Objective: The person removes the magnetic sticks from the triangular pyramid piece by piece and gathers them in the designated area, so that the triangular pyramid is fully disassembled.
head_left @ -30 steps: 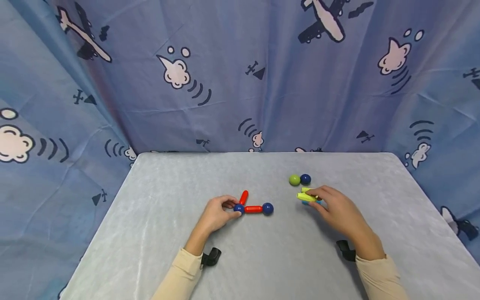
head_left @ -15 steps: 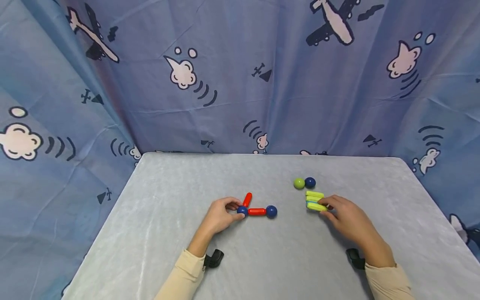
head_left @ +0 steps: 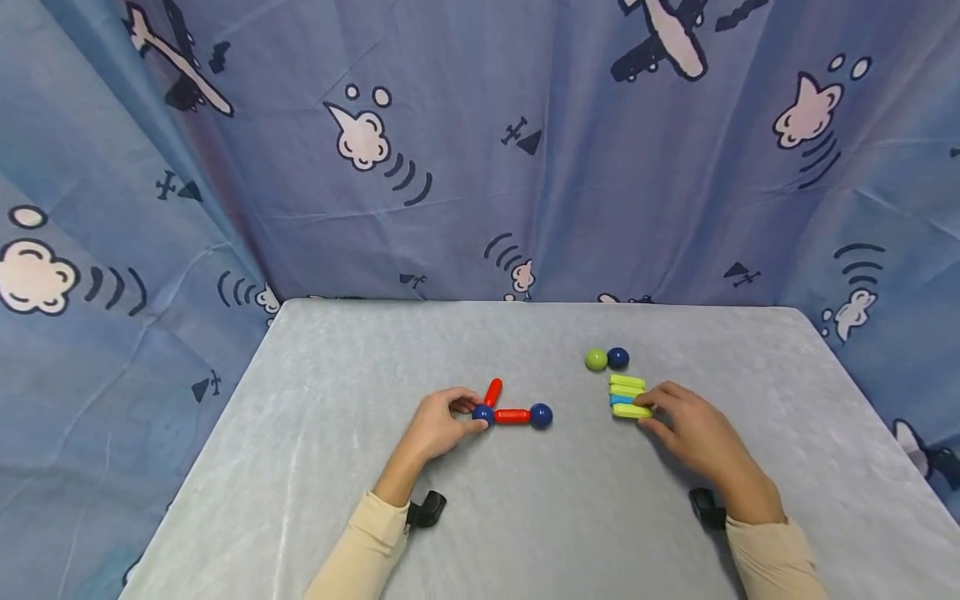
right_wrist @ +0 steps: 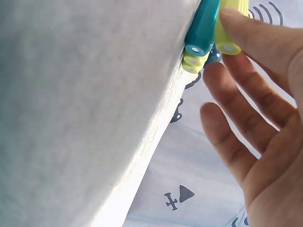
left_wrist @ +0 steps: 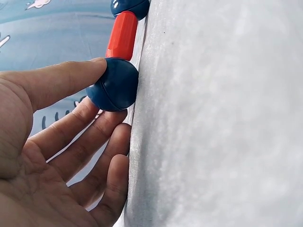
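Note:
My left hand pinches a dark blue ball between thumb and fingers. Joined to that ball are two red rods; one red rod runs right to a second blue ball, and the other red rod points away from me. On the right, my right hand pinches one end of a yellow-green rod. Beside this rod lies a blue rod, partly covered by fingers in the head view. Two more yellow-green rods, a far one and a nearer one, lie beyond it.
A green ball and a dark blue ball sit side by side behind the rods. Both stand on a pale cloth-covered table. A blue patterned curtain hangs along the table's back edge.
My right hand has shifted the pinched yellow-green rod toward me and slightly right, off the other rods, uncovering the blue one. The left hand keeps its hold on the blue ball.

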A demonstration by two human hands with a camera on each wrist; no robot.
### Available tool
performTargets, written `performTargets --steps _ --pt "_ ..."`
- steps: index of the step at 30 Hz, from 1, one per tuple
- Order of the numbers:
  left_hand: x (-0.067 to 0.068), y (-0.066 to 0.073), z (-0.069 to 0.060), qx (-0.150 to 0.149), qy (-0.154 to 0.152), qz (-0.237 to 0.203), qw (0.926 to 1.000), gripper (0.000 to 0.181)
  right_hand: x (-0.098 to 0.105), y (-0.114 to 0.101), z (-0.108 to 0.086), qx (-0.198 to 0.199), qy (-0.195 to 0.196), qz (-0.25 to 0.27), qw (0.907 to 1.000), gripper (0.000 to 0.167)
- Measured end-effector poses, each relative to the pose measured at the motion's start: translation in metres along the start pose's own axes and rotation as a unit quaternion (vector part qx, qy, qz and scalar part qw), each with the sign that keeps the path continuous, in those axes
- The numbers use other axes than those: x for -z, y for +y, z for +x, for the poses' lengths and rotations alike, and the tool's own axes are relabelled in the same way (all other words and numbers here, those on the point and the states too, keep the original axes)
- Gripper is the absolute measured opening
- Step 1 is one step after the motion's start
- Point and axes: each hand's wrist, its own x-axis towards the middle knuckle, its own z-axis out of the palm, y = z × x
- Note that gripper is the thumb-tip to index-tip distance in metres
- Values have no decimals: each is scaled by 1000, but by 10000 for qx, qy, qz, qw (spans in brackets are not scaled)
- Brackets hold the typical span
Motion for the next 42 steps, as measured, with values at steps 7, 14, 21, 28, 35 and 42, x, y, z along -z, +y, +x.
performTargets --steps 7,14,21,28,35,42 --pt "1 0 1 -15 3 -3 10000 29 0 0 2 -86 -104 20 9999 26" --pt "1 0 0 11 4 -5 10000 29 -1 0 1 -144 -196 81 9997 26" --pt "1 0 -2 49 6 -2 10000 30 -2 0 1 -207 -270 19 9994 25" --pt "1 1 -1 -21 0 -19 10000 29 -1 0 1 -159 -189 -58 9997 25" --pt "1 1 0 -15 2 -15 10000 29 -2 0 2 -149 -135 -108 9997 25" --pt "0 1 1 -3 -5 9 10000 29 -3 -1 2 -209 -70 -71 9997 25"
